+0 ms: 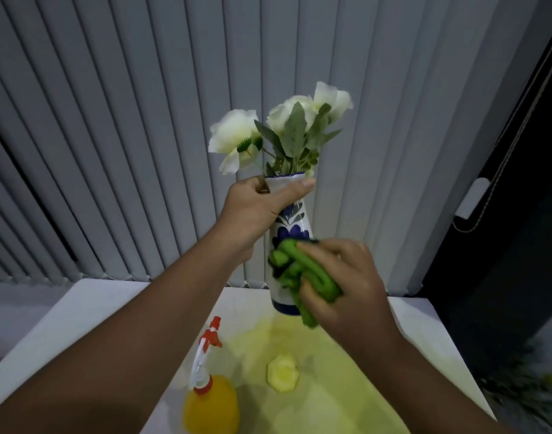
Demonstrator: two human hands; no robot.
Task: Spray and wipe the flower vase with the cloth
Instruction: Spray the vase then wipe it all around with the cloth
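Observation:
A white ceramic vase point(289, 220) with blue flower patterns holds white flowers point(281, 126) and is lifted above the table. My left hand point(255, 211) grips its neck just under the rim. My right hand point(346, 283) presses a crumpled green cloth point(302, 274) against the vase's lower body. A spray bottle point(210, 389) with orange liquid and a red-and-white trigger head stands on the table below my left forearm.
A white table point(89, 311) carries a yellow-green mat point(331, 386) with a small yellow octagonal object point(283, 374) on it. Grey vertical blinds point(143, 136) fill the background. A dark frame with a cord point(503, 183) stands at the right.

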